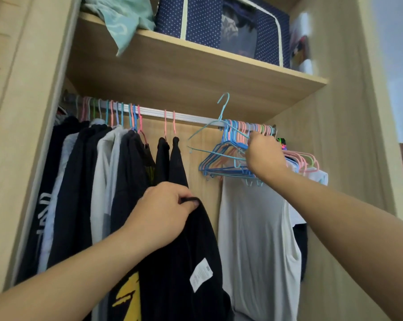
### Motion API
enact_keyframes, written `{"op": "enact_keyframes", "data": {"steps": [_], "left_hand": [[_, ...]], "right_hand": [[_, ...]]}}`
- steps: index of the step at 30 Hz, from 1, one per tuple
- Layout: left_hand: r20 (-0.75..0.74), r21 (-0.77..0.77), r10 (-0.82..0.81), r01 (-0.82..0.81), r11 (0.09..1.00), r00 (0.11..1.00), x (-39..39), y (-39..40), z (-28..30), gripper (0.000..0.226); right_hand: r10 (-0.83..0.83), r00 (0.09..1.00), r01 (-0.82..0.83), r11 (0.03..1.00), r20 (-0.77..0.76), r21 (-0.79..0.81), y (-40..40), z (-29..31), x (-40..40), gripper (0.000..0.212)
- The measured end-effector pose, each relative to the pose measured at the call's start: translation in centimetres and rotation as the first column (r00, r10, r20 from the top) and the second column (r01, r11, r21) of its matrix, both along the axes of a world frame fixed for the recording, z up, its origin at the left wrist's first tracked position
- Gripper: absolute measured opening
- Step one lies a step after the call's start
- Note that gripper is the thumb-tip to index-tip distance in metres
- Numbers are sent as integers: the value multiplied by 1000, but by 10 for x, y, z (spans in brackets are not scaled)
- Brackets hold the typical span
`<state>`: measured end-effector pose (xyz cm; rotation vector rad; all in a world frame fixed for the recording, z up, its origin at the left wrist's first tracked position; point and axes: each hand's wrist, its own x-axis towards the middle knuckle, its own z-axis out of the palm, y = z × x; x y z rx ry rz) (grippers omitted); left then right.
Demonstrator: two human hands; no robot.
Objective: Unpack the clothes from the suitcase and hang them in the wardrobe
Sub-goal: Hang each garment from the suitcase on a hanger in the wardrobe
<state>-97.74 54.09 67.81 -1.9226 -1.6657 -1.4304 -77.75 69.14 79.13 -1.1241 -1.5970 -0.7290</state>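
Note:
My left hand (165,212) grips a black garment (186,269) by its collar; a white label and a yellow print show on it. It hangs in front of the wardrobe's lower middle. My right hand (264,155) holds a light blue hanger (215,135) lifted off the silver rail (188,117), its hook tilted above the rail. Beside it a bunch of empty blue and pink hangers (228,163) hangs at the rail's right end. The suitcase is out of sight.
Dark and grey clothes (98,181) fill the rail's left half. A white sleeveless top (253,239) hangs at the right. The shelf (195,66) above carries a teal cloth (121,19) and a navy dotted storage box (219,26).

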Motion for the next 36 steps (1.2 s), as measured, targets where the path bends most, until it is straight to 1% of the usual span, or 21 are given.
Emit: {"op": "enact_keyframes", "data": {"steps": [1,3,6,8,10,11,12,15,16,17,18,19,21,22,23,25,26,28,31,34,36], "left_hand": [[41,-56,-66,68,996,997,7,-2,-7,15],[106,-141,-120,135,981,987,24,-6,-23,18],[248,-222,-185,242,945,951,56,-11,-56,20],[348,-270,-215,318,909,913,83,-17,-83,21],[446,-294,-228,382,876,865,110,-25,-112,23],[523,-284,-225,417,864,822,124,-27,-127,25],[604,-271,-210,446,853,769,139,-28,-143,25],[822,-260,-101,527,809,560,190,-33,-197,18],[853,-280,-54,542,792,519,210,-36,-216,18],[855,-313,-17,543,779,518,230,-39,-235,18],[823,-373,15,521,768,568,247,-41,-253,17],[762,-439,42,468,767,646,262,-42,-270,15],[586,-526,50,332,783,809,285,-45,-298,14],[512,-545,46,283,790,858,295,-47,-307,11],[458,-554,44,247,795,888,304,-51,-315,8],[370,-591,93,157,791,924,316,-59,-330,11],[339,-610,124,117,783,933,321,-61,-338,16],[281,-638,126,87,765,952,334,-61,-354,27],[135,-684,131,-3,729,982,365,-64,-372,27],[-47,-682,80,-90,726,996,398,-75,-380,28],[-106,-675,74,-126,727,992,410,-83,-384,26]], "right_hand": [[7,1000,-7,1000,-28,5,-2,-8,10,19],[45,995,-42,999,-90,33,-8,-29,35,7],[166,968,-152,985,-189,83,-28,-77,83,20],[225,936,-211,974,-272,80,-46,-120,125,21],[261,896,-267,963,-358,34,-69,-174,177,19],[294,858,-325,946,-420,-2,-84,-203,204,18],[335,797,-402,915,-502,-28,-102,-234,231,18],[335,610,-549,832,-718,-79,-165,-328,314,22],[303,556,-587,802,-774,-108,-190,-358,341,23],[258,518,-615,775,-815,-146,-216,-386,369,23],[212,499,-626,758,-841,-180,-242,-412,395,23],[166,500,-620,754,-850,-217,-266,-436,422,23],[69,521,-582,758,-851,-295,-314,-474,470,23],[28,526,-563,761,-850,-323,-336,-486,491,23],[-10,534,-540,766,-845,-350,-355,-496,509,23],[-68,559,-501,766,-826,-403,-385,-508,536,22],[-81,585,-486,761,-807,-429,-398,-511,545,22],[-72,640,-462,759,-765,-458,-414,-516,560,22],[-38,726,-423,762,-687,-490,-431,-521,573,22],[-15,751,-397,789,-660,-470,-439,-524,584,26],[8,774,-391,793,-633,-468,-445,-522,592,26]]}}
